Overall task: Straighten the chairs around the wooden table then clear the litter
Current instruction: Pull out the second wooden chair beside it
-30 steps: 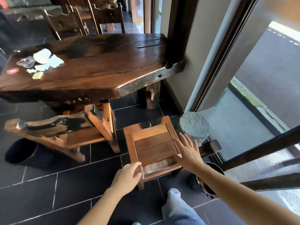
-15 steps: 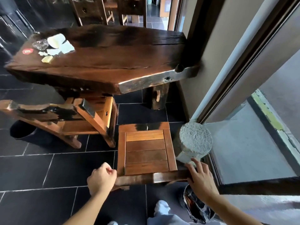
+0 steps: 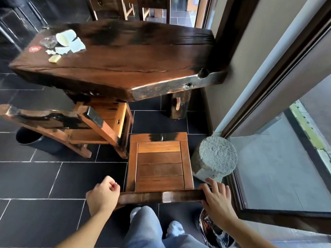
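Chairs around the thick, dark-stained wooden table (image 3: 125, 65) are the step in hand. The nearer one, a slatted brown wooden chair (image 3: 159, 163), stands on the black tiled floor just short of the tabletop's near edge, its seat facing the table and not tucked under. A rough grey concrete cylinder (image 3: 217, 154) stands just beside its right side. The person stands behind it with the hands well apart on its dark top rail (image 3: 161, 196). The left hand (image 3: 103, 196) is curled at the rail's left end and appears to grip it, while the right hand (image 3: 217, 199) lies over the right end with fingers spread and fairly straight. A second wooden chair (image 3: 100, 126) on the left sits askew, its seat partly under the table. The scraps of pale paper and clear wrapper litter (image 3: 64, 43) lie on the table's far left corner, so clearing looks not yet begun. The next move probably calls for an even forward push on both rail ends, keeping the chair square and clear of the cylinder.
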Motion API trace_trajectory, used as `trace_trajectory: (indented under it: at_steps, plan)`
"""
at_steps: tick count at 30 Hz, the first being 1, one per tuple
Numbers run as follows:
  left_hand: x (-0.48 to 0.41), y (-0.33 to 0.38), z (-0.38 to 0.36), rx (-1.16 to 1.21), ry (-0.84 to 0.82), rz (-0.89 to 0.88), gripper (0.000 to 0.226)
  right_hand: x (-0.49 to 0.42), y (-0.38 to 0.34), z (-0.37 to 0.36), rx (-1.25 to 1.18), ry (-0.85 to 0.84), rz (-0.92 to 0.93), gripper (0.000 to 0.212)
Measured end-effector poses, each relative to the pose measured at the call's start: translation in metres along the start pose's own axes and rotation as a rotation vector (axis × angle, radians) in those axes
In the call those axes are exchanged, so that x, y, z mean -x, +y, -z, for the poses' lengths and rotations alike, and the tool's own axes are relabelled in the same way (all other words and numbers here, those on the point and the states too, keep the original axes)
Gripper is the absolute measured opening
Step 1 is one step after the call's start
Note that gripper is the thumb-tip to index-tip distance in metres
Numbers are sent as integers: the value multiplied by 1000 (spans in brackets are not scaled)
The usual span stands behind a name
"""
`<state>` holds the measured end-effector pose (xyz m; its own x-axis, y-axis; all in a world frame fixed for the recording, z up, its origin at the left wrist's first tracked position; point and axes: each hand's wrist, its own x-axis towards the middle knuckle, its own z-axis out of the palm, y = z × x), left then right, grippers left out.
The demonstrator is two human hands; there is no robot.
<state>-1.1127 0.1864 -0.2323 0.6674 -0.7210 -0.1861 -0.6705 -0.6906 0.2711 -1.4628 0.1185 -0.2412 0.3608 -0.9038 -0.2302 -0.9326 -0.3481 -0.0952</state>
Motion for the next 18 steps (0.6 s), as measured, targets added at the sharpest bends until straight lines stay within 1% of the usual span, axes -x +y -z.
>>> trace_trajectory:
  at_steps: [3, 4, 5, 7, 10, 14, 18]
  plan:
    - [-11, 6, -4, 20, -10, 14, 19, -21, 5, 8, 37, -16, 17, 53]
    - [-17, 10, -4, 17, -11, -9, 19, -29, 8, 11, 47, -30, 21, 54]
    - [-19, 13, -4, -14, -10, -67, 20, -35, 11, 14, 44, -42, 20, 54]
    - [-34, 22, -6, -104, -4, -258, 25, -56, 16, 21, 25, -65, 28, 49]
    - [-51, 35, -5, -155, -36, -423, 28, -80, 22, 31, -28, -61, 70, 45]
    - [-66, 49, -3, -134, -36, -497, 27, -103, 28, 41, -55, -125, 74, 41]
    - [-100, 56, 1, -111, -33, -487, 22, -140, 24, 50, -43, -137, 88, 42]
